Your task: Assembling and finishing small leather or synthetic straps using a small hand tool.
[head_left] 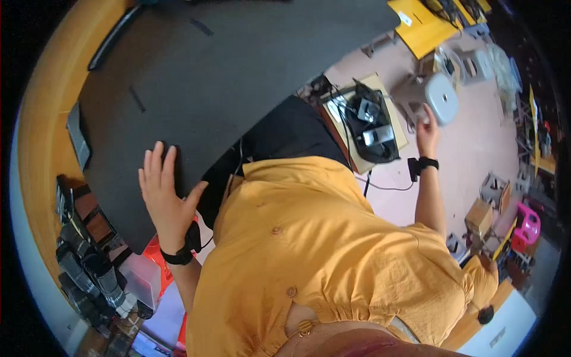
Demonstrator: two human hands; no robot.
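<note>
My left hand (166, 193) is open, fingers stretched and thumb spread. It is over the near edge of a dark grey tabletop (196, 89), with nothing in it. Out to the right, my right hand (427, 134) is at the edge of a grey plastic stool (441, 98). One finger points up along the seat's rim and the others look curled around it, partly hidden. Each wrist wears a black band.
A black open bag (380, 149) with grey devices and cables lies on a board-topped surface (372, 86) beside my legs. Another stool (476, 66), a yellow table (423, 35), a cardboard box (479, 215) and a pink stool (527, 223) stand right. A clear bin (141, 279) is left.
</note>
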